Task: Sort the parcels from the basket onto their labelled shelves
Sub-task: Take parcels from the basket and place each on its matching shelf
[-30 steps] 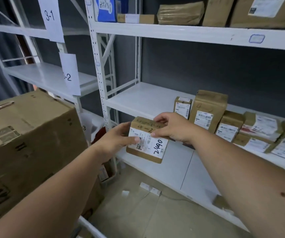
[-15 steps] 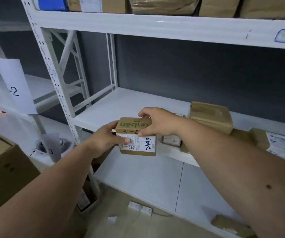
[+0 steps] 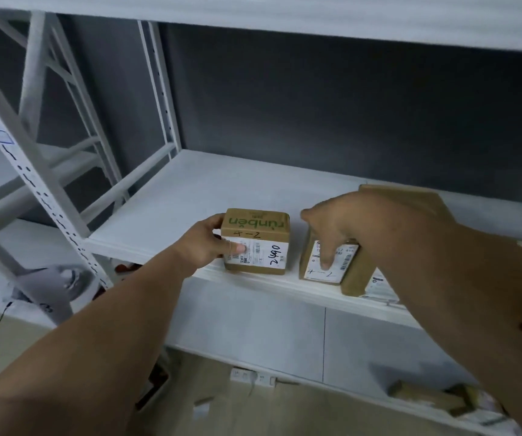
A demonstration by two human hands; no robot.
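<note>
Hands [image 3: 204,243] on two shelved parcels [image 3: 255,240]

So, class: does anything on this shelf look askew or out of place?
Yes. The parcel under the right hand, the neighbouring parcel, stands tilted, while the 4-2 parcel in the left hand sits square at the shelf edge.
</note>
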